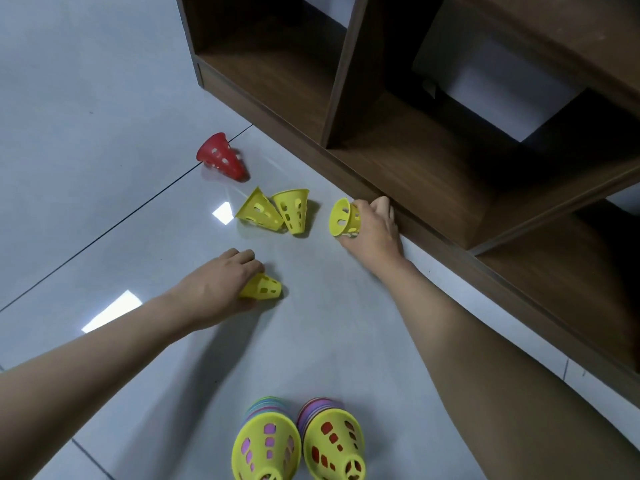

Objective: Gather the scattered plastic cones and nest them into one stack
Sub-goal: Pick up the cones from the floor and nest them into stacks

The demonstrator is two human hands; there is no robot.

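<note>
Yellow cones: right hand (372, 230) grips one cone (344, 217); left hand (216, 284) grips another (264, 287). Risk: thin perforated walls may slip from either pinch; two loose cones (275, 211) just beyond could scatter.

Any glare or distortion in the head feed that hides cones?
Head view: two bright glare patches on the floor tiles, one beside the yellow cone pair, covering none; wide-angle bending curves the shelf unit; the shelf compartments are dark; cones look sharp.

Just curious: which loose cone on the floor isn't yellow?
The red cone, lying on its side farthest from both hands, beyond the two untouched yellow cones.
</note>
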